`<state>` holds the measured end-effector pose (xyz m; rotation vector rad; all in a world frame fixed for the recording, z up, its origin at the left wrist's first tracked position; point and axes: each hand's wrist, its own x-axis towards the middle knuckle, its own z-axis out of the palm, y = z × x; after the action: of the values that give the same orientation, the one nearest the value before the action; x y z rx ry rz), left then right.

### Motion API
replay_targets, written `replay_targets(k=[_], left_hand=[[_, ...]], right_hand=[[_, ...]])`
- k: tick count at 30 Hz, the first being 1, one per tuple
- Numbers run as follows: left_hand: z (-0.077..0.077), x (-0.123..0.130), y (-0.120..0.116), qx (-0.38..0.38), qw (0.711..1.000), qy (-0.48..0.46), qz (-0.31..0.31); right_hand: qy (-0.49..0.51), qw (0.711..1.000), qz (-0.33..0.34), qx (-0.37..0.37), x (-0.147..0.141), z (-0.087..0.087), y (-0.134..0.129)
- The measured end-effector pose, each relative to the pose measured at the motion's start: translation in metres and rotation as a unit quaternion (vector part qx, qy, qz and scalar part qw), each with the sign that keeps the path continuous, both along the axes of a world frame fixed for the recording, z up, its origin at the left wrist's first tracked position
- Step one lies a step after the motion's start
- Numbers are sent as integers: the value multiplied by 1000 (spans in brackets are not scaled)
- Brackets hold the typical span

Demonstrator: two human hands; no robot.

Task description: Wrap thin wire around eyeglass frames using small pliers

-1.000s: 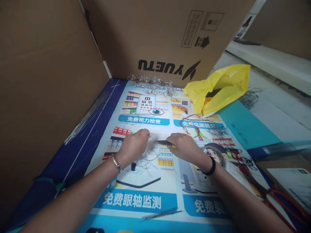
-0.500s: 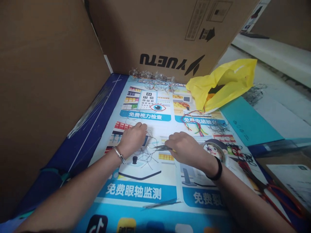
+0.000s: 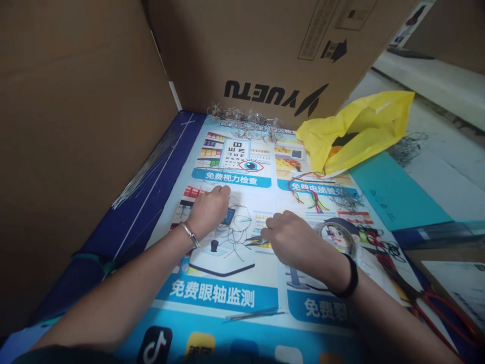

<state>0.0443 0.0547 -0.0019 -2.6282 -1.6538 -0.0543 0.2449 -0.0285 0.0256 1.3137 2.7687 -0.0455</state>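
Note:
My left hand (image 3: pixel 209 211) is closed, fingers pinched on a shape of thin bent wire (image 3: pixel 235 233). Its loops and loose ends spread out to the right of the fingers and below them, over the printed poster (image 3: pixel 248 298). My right hand (image 3: pixel 290 238) is wrapped around a small pair of pliers (image 3: pixel 256 240), whose handles are mostly hidden in the fist. The jaws point left, close to the wire ends; whether they touch cannot be made out. Several straight wire pieces (image 3: pixel 255 315) lie nearer to me.
Cardboard walls (image 3: pixel 204 55) stand at the back and left. Finished-looking wire shapes (image 3: pixel 246 117) line the back. A yellow bag (image 3: pixel 356 136), coloured cords (image 3: pixel 316 199), a tape roll (image 3: pixel 339 237) and red-handled scissors (image 3: pixel 428 298) lie to the right. Long wires (image 3: pixel 146 172) lie left.
The pliers in my right hand have come a little nearer to me, lower against the wire shape. My left hand keeps its pinch. The whole view has shifted slightly.

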Motion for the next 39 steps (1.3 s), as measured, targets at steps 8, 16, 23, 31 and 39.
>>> replay_targets(k=[8, 16, 23, 31, 39], left_hand=[[1, 1, 2, -10, 999, -34, 1], [0, 1, 5, -42, 996, -74, 23], [-3, -3, 7, -21, 996, -90, 5], [0, -6, 11, -46, 989, -143, 8], [30, -19, 10, -5, 977, -214, 13]], right_hand=[[-8, 1000, -14, -1, 5, 14, -4], [-2, 1000, -17, -7, -2, 6, -15], [-55, 997, -55, -6, -17, 20, -27], [-86, 994, -49, -40, -21, 32, -26], [-59, 998, -38, -9, -3, 30, -25]])
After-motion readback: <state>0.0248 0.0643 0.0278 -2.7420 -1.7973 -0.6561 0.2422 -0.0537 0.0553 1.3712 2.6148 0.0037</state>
